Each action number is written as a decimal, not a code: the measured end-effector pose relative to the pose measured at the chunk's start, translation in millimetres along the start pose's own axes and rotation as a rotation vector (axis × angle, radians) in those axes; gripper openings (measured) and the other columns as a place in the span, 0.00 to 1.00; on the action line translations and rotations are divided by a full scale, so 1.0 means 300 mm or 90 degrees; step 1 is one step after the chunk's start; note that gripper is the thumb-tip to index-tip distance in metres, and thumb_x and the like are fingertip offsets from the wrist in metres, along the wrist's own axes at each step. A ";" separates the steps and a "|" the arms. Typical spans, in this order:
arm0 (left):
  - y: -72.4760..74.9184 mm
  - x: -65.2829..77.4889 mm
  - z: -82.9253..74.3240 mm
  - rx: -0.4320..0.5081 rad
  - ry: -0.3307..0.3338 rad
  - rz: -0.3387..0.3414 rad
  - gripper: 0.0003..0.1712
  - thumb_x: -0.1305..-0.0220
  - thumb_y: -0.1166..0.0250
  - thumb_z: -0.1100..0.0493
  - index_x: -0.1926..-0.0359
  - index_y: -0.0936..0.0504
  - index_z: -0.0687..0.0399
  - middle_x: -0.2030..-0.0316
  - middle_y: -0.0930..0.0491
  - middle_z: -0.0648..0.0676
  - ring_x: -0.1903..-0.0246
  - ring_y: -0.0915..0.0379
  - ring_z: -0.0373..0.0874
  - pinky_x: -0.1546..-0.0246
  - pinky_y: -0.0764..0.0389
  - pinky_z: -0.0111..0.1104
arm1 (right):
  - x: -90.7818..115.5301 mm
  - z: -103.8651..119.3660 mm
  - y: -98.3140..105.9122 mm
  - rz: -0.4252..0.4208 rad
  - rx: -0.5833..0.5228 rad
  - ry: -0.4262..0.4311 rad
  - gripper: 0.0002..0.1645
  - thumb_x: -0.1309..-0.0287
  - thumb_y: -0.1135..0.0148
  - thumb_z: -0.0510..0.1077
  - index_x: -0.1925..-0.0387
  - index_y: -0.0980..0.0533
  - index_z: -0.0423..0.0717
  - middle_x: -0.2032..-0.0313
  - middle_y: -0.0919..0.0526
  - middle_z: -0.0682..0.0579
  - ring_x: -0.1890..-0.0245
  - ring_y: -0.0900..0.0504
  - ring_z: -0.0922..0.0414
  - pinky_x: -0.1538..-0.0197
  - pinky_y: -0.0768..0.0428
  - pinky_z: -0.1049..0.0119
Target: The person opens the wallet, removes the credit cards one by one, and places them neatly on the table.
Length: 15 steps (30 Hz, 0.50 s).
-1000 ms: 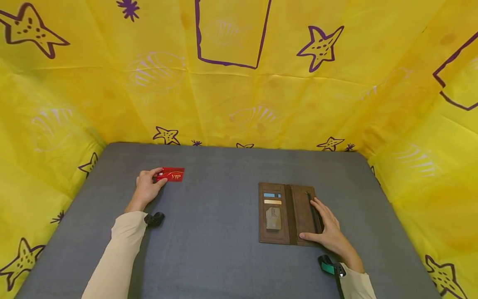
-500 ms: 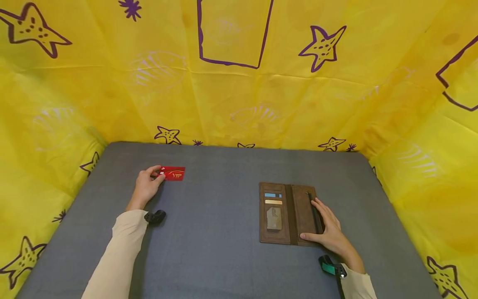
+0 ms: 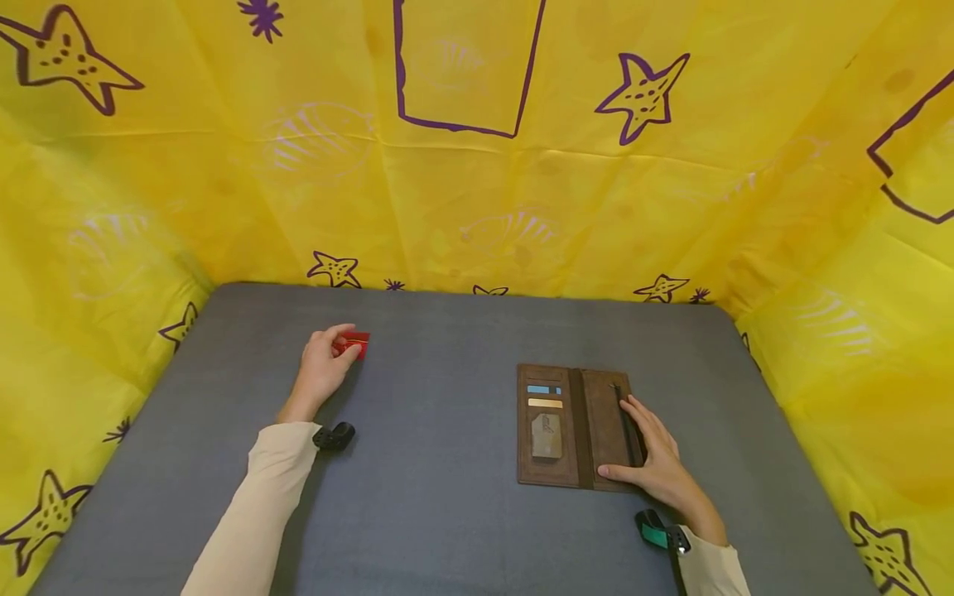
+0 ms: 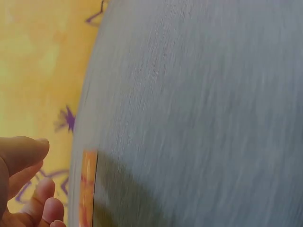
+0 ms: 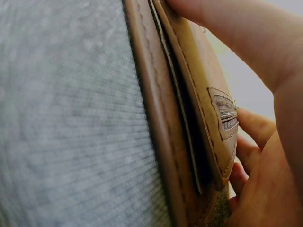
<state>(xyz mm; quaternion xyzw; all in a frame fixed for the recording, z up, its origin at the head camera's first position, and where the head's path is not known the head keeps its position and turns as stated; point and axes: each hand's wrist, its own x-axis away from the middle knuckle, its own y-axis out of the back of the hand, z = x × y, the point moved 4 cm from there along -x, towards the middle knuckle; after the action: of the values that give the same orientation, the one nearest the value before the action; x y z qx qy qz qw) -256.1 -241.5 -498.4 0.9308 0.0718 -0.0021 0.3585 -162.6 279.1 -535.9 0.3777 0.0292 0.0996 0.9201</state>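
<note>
Left of the brown wallet (image 3: pixel 580 426), the left hand (image 3: pixel 325 358), thumb and fingers apart, hung over a red card (image 3: pixel 363 340), maybe touching. The card looked light, stiff and slippery, best pinched by its edges. The right hand (image 3: pixel 659 461), loosely spread, rested on the wallet's right side.

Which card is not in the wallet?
The red card: it lies on the table by the left hand. The blue card and pale yellow card are both tucked into the wallet.
</note>
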 end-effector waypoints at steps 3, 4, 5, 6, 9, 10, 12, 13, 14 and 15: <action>-0.039 0.004 -0.033 0.018 -0.022 0.001 0.23 0.33 0.37 0.63 0.39 0.25 0.65 0.56 0.26 0.67 0.59 0.33 0.55 0.58 0.34 0.37 | 0.001 -0.004 -0.002 -0.005 0.005 0.002 0.64 0.60 0.20 0.53 0.25 0.45 0.48 0.23 0.52 0.41 0.26 0.55 0.31 0.38 0.57 0.25; -0.052 0.006 -0.042 0.024 -0.026 0.001 0.22 0.33 0.37 0.63 0.39 0.24 0.65 0.57 0.26 0.66 0.60 0.33 0.54 0.59 0.33 0.37 | 0.002 -0.003 -0.002 -0.004 0.007 0.005 0.64 0.60 0.20 0.53 0.25 0.45 0.48 0.23 0.52 0.41 0.26 0.55 0.31 0.38 0.57 0.25; -0.066 0.009 -0.050 0.031 -0.030 0.002 0.22 0.34 0.37 0.64 0.40 0.24 0.65 0.58 0.25 0.65 0.61 0.32 0.53 0.60 0.33 0.36 | 0.001 -0.002 -0.001 -0.007 0.007 0.007 0.64 0.60 0.20 0.53 0.25 0.45 0.48 0.23 0.51 0.40 0.27 0.55 0.31 0.39 0.57 0.25; -0.079 0.011 -0.058 0.035 -0.034 0.004 0.22 0.34 0.37 0.64 0.41 0.23 0.65 0.59 0.26 0.64 0.62 0.33 0.52 0.61 0.32 0.35 | 0.002 -0.001 0.000 -0.008 0.007 0.008 0.64 0.60 0.20 0.53 0.25 0.45 0.48 0.23 0.51 0.40 0.27 0.55 0.31 0.39 0.57 0.25; -0.116 0.015 -0.074 0.042 -0.037 0.004 0.21 0.36 0.36 0.64 0.42 0.22 0.65 0.61 0.26 0.62 0.65 0.33 0.50 0.64 0.33 0.33 | 0.003 0.003 0.001 -0.008 0.006 0.010 0.63 0.60 0.20 0.53 0.25 0.44 0.47 0.23 0.51 0.40 0.27 0.55 0.30 0.39 0.57 0.25; -0.127 0.016 -0.078 0.043 -0.037 0.007 0.21 0.36 0.36 0.64 0.42 0.22 0.64 0.62 0.26 0.61 0.65 0.34 0.50 0.64 0.33 0.33 | 0.003 0.004 0.001 -0.006 0.004 0.009 0.63 0.60 0.20 0.53 0.25 0.45 0.47 0.23 0.51 0.39 0.27 0.55 0.30 0.38 0.57 0.25; -0.147 0.019 -0.088 0.043 -0.037 0.014 0.21 0.36 0.36 0.64 0.42 0.22 0.64 0.62 0.26 0.61 0.65 0.33 0.50 0.64 0.32 0.33 | 0.002 0.005 0.000 -0.004 0.004 0.007 0.64 0.60 0.20 0.53 0.25 0.45 0.47 0.23 0.51 0.40 0.27 0.55 0.30 0.38 0.57 0.25; -0.157 0.020 -0.094 0.045 -0.036 0.018 0.21 0.36 0.36 0.64 0.42 0.22 0.63 0.61 0.26 0.61 0.65 0.33 0.50 0.64 0.32 0.33 | 0.001 0.005 0.001 -0.003 0.004 0.006 0.64 0.60 0.20 0.53 0.25 0.45 0.48 0.23 0.51 0.40 0.26 0.55 0.30 0.38 0.57 0.25; -0.168 0.022 -0.100 0.047 -0.037 0.028 0.21 0.35 0.36 0.63 0.42 0.22 0.63 0.61 0.25 0.62 0.65 0.32 0.50 0.63 0.32 0.34 | 0.000 0.005 0.002 -0.002 0.003 0.006 0.64 0.60 0.20 0.53 0.25 0.45 0.48 0.23 0.52 0.40 0.26 0.56 0.31 0.38 0.58 0.25; -0.180 0.022 -0.108 0.048 -0.039 0.033 0.21 0.35 0.35 0.63 0.42 0.22 0.63 0.61 0.25 0.62 0.65 0.32 0.50 0.63 0.32 0.34 | -0.001 0.004 0.003 -0.002 0.003 0.005 0.64 0.60 0.20 0.53 0.24 0.45 0.48 0.23 0.52 0.40 0.26 0.56 0.31 0.38 0.58 0.25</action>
<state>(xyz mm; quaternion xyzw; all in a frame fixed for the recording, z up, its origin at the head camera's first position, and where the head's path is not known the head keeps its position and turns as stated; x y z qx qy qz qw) -258.3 -179.5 -510.7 0.9447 0.0362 -0.0243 0.3251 -163.1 279.0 -534.5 0.3793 0.0340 0.0996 0.9193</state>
